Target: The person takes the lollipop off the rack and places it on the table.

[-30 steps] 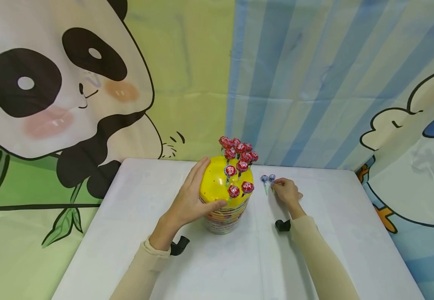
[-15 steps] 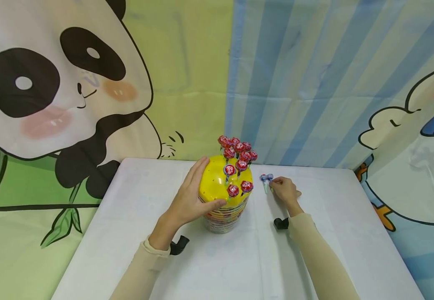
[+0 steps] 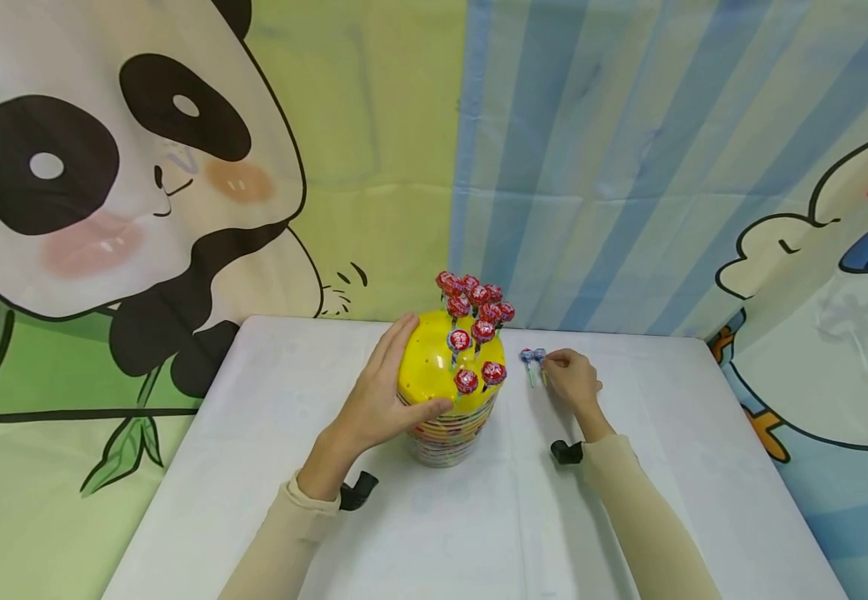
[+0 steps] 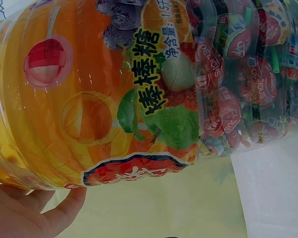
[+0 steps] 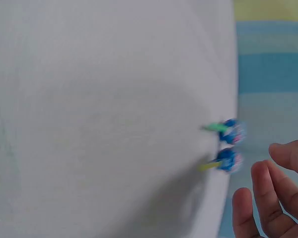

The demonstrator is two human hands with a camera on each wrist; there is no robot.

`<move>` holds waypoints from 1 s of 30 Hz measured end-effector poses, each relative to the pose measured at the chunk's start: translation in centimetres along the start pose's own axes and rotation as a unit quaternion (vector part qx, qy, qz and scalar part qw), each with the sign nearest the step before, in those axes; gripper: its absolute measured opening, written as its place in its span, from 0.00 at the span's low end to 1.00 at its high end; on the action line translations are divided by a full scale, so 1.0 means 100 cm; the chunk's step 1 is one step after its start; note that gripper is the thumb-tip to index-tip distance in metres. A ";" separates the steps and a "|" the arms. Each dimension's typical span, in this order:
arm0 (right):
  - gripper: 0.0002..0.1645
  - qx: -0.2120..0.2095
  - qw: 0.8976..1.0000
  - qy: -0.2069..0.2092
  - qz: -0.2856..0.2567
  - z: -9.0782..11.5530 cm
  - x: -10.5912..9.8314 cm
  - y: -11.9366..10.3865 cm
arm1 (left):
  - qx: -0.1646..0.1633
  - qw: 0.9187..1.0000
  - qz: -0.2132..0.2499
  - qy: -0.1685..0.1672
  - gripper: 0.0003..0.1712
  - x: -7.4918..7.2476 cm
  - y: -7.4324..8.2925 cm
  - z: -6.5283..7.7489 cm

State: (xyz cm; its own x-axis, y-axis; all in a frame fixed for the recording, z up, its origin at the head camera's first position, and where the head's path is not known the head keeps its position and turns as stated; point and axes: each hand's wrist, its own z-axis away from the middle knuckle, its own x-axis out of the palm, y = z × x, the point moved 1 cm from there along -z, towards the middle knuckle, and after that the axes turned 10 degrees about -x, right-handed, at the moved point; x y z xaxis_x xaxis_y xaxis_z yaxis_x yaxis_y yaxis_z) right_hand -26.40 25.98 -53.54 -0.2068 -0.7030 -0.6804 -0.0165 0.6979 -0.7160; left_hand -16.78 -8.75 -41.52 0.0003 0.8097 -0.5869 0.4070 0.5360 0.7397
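A clear plastic jar (image 4: pixel 154 84) with a yellow lid (image 3: pixel 426 367) stands mid-table in the head view. Several red-wrapped lollipops (image 3: pixel 482 331) stick up from its lid. My left hand (image 3: pixel 377 400) spans the lid's left side and grips it, thumb along the front and fingers behind. Right of the jar, two blue-wrapped lollipops (image 5: pixel 229 160) lie side by side, one with a green stick, the other yellow. Beside them is my right hand (image 3: pixel 572 379); in the right wrist view its fingers (image 5: pixel 264 186) are apart from both lollipops and hold nothing.
The table (image 3: pixel 374 542) has a white cloth, its back edge against a printed curtain (image 3: pixel 381 167). More wrapped lollipops (image 4: pixel 258 82) show through the jar's clear wall. A black wrist-camera part (image 3: pixel 359 492) sits at the left wrist, another (image 3: pixel 566 452) at the right.
My right hand moves the nearer blue lollipop slightly left toward the other, then draws back a little to the right. My left hand stays on the lid.
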 end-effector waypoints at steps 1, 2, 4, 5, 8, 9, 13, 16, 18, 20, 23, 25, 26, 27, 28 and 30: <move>0.14 -0.011 1.000 0.005 -0.004 0.001 -0.002 -0.004 | 0.000 1.000 0.001 0.000 0.63 0.000 0.000 0.000; 0.14 -0.023 1.000 0.009 -0.008 0.002 -0.005 -0.008 | 0.000 1.000 0.001 0.000 0.63 0.000 0.001 0.000; 0.14 -0.047 0.999 0.018 -0.017 0.005 -0.010 -0.017 | 0.001 1.000 0.002 0.001 0.63 -0.001 0.001 0.000; 0.14 -0.058 0.998 0.022 -0.024 0.007 -0.013 -0.022 | 0.002 1.000 0.003 0.001 0.63 -0.001 0.001 0.000; 0.14 -0.094 0.994 0.033 -0.048 0.015 -0.023 -0.038 | 0.002 1.000 0.005 0.001 0.63 -0.001 0.001 0.000; 0.14 -0.107 0.992 0.039 -0.058 0.019 -0.026 -0.044 | 0.002 1.000 0.006 0.000 0.63 0.000 0.001 0.000; 0.12 -0.167 0.978 0.054 -0.111 0.041 -0.039 -0.071 | 0.001 1.000 0.006 -0.003 0.64 0.000 0.001 -0.001; 0.11 -0.214 0.962 0.047 -0.162 0.061 -0.047 -0.094 | 0.003 1.000 0.004 -0.002 0.64 0.000 0.001 -0.001; 0.10 -0.242 0.950 0.038 -0.193 0.075 -0.052 -0.110 | 0.003 1.000 0.004 0.000 0.64 0.000 0.001 -0.001; 0.11 -0.266 0.940 0.033 -0.213 0.088 -0.056 -0.124 | 0.003 1.000 0.005 0.000 0.64 0.000 0.001 -0.001; 0.15 -0.300 0.922 0.024 -0.243 0.105 -0.060 -0.142 | 0.002 1.000 0.006 -0.001 0.63 0.000 0.001 0.000; 0.17 -0.319 0.911 0.015 -0.261 0.113 -0.062 -0.152 | 0.000 1.000 0.007 -0.001 0.64 0.000 0.001 0.000; 0.17 -0.327 0.905 0.008 -0.272 0.116 -0.062 -0.156 | -0.001 1.000 0.007 -0.001 0.64 0.000 0.001 0.000; 0.18 -0.332 0.901 0.003 -0.280 0.119 -0.062 -0.160 | -0.003 1.000 0.006 -0.001 0.64 0.000 0.001 0.000; 0.18 -0.335 0.898 -0.001 -0.286 0.121 -0.061 -0.163 | -0.004 1.000 0.006 -0.001 0.64 0.000 0.001 0.001; 0.18 -0.338 0.894 -0.006 -0.293 0.124 -0.059 -0.167 | -0.007 1.000 0.006 -0.002 0.64 0.000 0.001 0.001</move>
State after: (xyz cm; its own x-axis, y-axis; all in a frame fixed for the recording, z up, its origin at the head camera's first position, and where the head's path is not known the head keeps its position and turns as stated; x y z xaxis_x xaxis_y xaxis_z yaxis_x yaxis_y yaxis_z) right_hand -12.77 16.80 -39.48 0.0425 -0.9738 -0.2236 -0.7076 0.1286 -0.6948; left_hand -16.66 -8.70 -41.48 0.0081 0.8153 -0.5790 0.3943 0.5295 0.7511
